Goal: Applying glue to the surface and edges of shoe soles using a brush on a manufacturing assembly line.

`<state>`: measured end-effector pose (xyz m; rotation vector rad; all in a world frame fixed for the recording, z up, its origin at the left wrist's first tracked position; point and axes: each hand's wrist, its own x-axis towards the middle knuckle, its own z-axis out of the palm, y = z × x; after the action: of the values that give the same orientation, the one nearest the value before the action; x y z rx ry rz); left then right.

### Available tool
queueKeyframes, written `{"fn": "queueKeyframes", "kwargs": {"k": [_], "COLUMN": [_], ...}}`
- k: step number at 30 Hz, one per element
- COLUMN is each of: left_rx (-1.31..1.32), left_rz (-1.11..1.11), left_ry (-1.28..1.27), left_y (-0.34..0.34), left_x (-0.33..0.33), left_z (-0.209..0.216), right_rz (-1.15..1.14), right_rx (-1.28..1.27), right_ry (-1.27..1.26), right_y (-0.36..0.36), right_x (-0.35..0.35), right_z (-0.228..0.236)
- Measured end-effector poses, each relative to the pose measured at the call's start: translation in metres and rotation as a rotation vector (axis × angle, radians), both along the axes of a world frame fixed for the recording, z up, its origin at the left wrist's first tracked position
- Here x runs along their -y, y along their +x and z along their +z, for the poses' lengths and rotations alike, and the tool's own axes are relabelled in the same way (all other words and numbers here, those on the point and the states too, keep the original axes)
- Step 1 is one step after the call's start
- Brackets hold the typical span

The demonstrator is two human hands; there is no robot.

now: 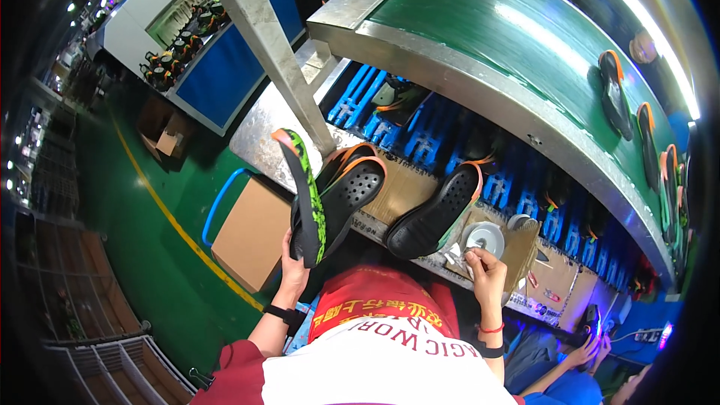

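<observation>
Lower centre of the frame: the person's left hand [294, 266] is closed around the lower end of a black shoe with a green patterned sole [307, 202], held upright with its toe pointing to the upper left. Right of centre, the right hand [484, 264] rests on the bench edge, fingertips pinched on something too small to make out, just below a white round dish [486, 238]. Between the hands a second black shoe [435, 216] lies tilted on the cardboard-covered bench [401, 189], and two more black shoes with orange rims [352, 180] stand just behind the held one. Beyond, blue racks [360, 97] sit under a green conveyor belt [517, 37] carrying further shoes [613, 94] at the upper right. A cardboard box [251, 236] stands at the lower left.
</observation>
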<state>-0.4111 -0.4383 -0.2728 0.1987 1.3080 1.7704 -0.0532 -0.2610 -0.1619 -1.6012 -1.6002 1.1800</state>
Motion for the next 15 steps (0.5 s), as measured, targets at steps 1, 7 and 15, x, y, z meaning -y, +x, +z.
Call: {"fn": "queueKeyframes", "kwargs": {"k": [1,7,15], "left_rx": [-0.005,-0.015,-0.378], "left_rz": [0.001,0.040,0.063], "left_ry": [-0.008,-0.028,-0.192], "left_y": [0.001,0.015,0.028], "left_x": [-0.007,-0.057,-0.099], "left_z": [-0.003,-0.027,-0.050], "right_rz": [-0.003,-0.015,-0.015], "right_rx": [-0.001,-0.025,-0.030], "right_ry": [-0.003,0.018,-0.061], "right_y": [0.001,0.004,0.006], "right_x": [0.001,0.003,0.004], "right_z": [-0.001,-0.006,-0.008]}}
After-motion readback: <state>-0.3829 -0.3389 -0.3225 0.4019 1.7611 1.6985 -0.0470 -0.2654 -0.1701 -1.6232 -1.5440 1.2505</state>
